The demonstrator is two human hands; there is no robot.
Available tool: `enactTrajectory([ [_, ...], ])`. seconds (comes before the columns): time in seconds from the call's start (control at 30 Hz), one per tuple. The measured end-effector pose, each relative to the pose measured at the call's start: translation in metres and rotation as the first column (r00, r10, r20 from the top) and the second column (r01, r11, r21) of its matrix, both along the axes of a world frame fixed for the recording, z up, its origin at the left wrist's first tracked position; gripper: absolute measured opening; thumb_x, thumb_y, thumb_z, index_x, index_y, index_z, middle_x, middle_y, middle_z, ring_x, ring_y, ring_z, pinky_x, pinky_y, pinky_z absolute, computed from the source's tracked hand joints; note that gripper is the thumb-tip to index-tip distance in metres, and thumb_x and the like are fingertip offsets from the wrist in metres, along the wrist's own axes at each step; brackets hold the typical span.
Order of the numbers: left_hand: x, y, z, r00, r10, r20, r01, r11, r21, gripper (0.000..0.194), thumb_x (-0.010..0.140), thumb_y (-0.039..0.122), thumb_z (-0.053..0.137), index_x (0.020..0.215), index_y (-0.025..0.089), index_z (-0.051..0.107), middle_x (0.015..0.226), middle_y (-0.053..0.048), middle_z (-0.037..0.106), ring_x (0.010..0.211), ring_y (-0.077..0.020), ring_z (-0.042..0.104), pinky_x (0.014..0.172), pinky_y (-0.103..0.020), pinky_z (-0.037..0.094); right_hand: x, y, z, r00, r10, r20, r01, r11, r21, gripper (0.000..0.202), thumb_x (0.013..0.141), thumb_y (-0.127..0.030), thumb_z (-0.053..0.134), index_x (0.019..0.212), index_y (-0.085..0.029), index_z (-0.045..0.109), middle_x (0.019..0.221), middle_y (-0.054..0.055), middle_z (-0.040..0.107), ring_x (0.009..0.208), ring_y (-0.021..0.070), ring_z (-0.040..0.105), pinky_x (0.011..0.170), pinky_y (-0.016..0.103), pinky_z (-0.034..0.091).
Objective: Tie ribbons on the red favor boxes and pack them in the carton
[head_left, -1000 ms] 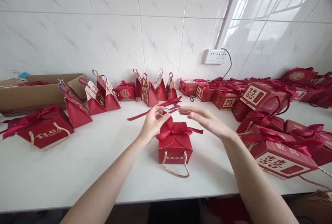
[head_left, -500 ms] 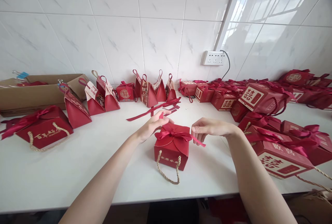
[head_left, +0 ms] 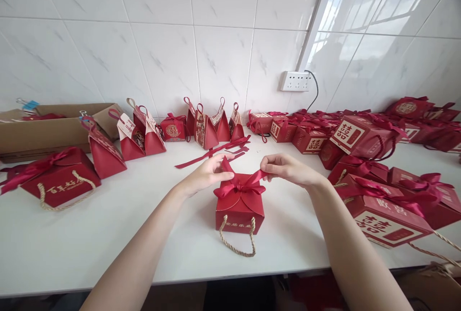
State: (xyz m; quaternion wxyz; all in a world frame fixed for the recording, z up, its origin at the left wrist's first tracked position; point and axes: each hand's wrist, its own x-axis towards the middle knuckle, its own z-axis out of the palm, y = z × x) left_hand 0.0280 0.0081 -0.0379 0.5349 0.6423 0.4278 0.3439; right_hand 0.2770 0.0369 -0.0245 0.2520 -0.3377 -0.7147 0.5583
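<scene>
A small red gift box [head_left: 239, 212] stands upright on the white table, with a gold rope handle [head_left: 236, 253] hanging down its front. On its lid, a red satin ribbon [head_left: 239, 187] is tied in a bow. My left hand [head_left: 207, 174] is at the back left of the bow, its thumb and fingers closed around one ribbon tail. The other tail is pinched between the thumb and fingers of my right hand [head_left: 284, 169] and pulled up to the right. Partly, the fingertips of my left hand are hidden behind the ribbon.
Red boxes with bows [head_left: 389, 215] crowd the right side. Triangular red boxes [head_left: 207, 126] line the back, with loose ribbon strips [head_left: 216, 150] before them. At left are a larger red box [head_left: 65, 179] and an open cardboard carton [head_left: 43, 136]. A power strip [head_left: 296, 81] is on the tiled wall.
My right hand has moved up and left and taken hold of the right ribbon tail, which was drooping. My left hand has shifted slightly. The box has turned a little.
</scene>
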Motion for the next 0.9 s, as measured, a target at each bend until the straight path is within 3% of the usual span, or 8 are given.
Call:
enactTrajectory([
  [0.17,0.007,0.003,-0.006,0.996,-0.014,0.088,0.017,0.999,-0.028,0.053,0.073,0.034,0.070,0.121,0.022,0.050,0.105,-0.007,0.066,0.098,-0.0227,0.063,0.089,-0.038,0.045,-0.026,0.002,-0.016,0.974,-0.147,-0.174,0.138,0.988,-0.064,0.032,0.070,-0.043,0.073,0.078,-0.016,0.060,0.071,-0.001,0.061,0.065,0.0100,0.056,0.066,0.027,0.045],
  [0.27,0.013,0.002,-0.009,0.997,0.031,0.076,-0.030,0.999,-0.013,0.055,0.073,0.035,0.069,0.123,0.023,0.049,0.082,-0.001,0.065,0.080,-0.0188,0.064,0.077,-0.033,0.047,-0.041,0.002,-0.024,0.943,-0.214,-0.254,0.182,0.973,-0.145,0.038,0.065,-0.043,0.077,0.086,-0.018,0.059,0.070,-0.002,0.062,0.062,0.0099,0.058,0.063,0.025,0.046],
  [0.37,0.018,0.000,-0.010,0.996,0.068,0.062,-0.070,0.997,0.024,0.056,0.073,0.036,0.069,0.123,0.024,0.048,0.063,0.005,0.054,0.063,-0.0152,0.059,0.063,-0.029,0.045,-0.048,0.001,-0.030,0.930,-0.224,-0.290,0.165,0.963,-0.215,0.047,0.061,-0.042,0.080,0.095,-0.019,0.058,0.069,-0.003,0.063,0.062,0.0111,0.060,0.060,0.025,0.046],
  [0.53,0.020,-0.004,-0.009,0.991,0.055,0.125,-0.059,0.998,0.032,0.051,0.070,0.037,0.070,0.114,0.024,0.049,0.075,0.000,0.062,0.066,-0.0165,0.062,0.062,-0.029,0.047,-0.047,0.002,-0.032,0.916,-0.235,-0.326,0.141,0.948,-0.286,0.054,0.060,-0.038,0.082,0.103,-0.018,0.057,0.069,-0.002,0.064,0.059,0.0108,0.060,0.055,0.023,0.045],
  [0.7,0.018,-0.003,-0.008,0.996,-0.008,0.089,0.002,0.998,0.067,0.031,0.074,0.036,0.067,0.098,0.022,0.055,0.077,0.001,0.060,0.071,-0.0146,0.059,0.066,-0.026,0.046,-0.046,0.001,-0.028,0.873,-0.295,-0.388,0.138,0.913,-0.383,0.049,0.062,-0.031,0.081,0.103,-0.020,0.057,0.071,-0.003,0.062,0.062,0.0112,0.060,0.058,0.024,0.048],
  [0.9,0.016,-0.001,-0.009,1.000,-0.003,-0.009,0.004,0.991,0.137,0.022,0.079,0.037,0.061,0.096,0.022,0.060,0.078,0.000,0.060,0.069,-0.0150,0.056,0.062,-0.026,0.043,-0.042,0.001,-0.029,0.946,-0.214,-0.242,0.164,0.963,-0.213,0.034,0.075,-0.034,0.069,0.104,-0.020,0.057,0.070,-0.003,0.061,0.055,0.0079,0.054,0.053,0.021,0.040],
])
